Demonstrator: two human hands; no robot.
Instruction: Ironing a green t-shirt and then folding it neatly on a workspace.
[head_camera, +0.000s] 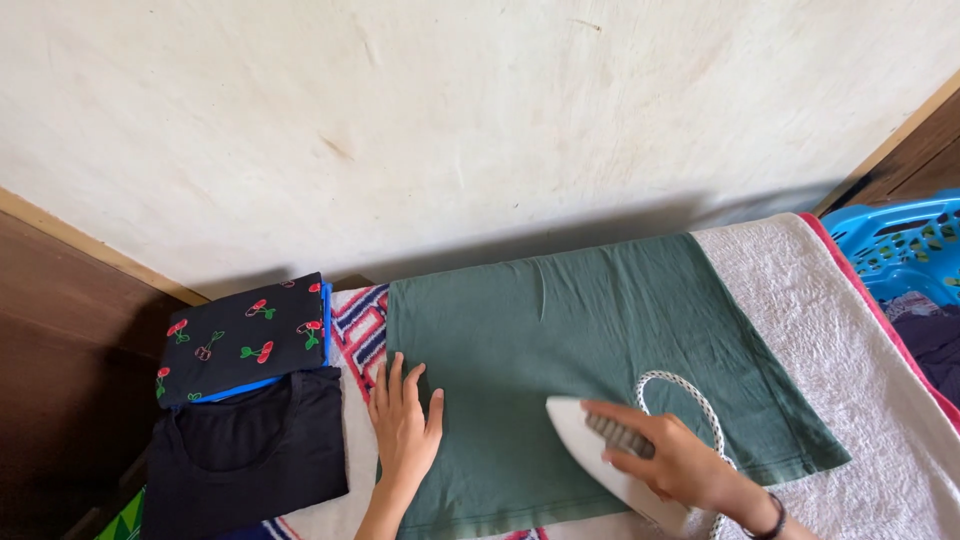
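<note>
Cream wall behind a padded ironing surface (860, 330). Left hand (405, 425) open, flat on green garment's (580, 340) left edge. Right hand (680, 460) closed around white iron (600, 450) handle, iron resting on garment. Folded dark clothes (245, 400) just left of left hand.

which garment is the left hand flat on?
The green garment spread out under the left hand and iron; the black top and cherry-print piece lie folded aside.

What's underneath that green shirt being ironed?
The green shirt lies on a whitish quilted cloth, with a striped patterned cloth showing at its left edge. Whatever is directly beneath the shirt is covered.
</note>
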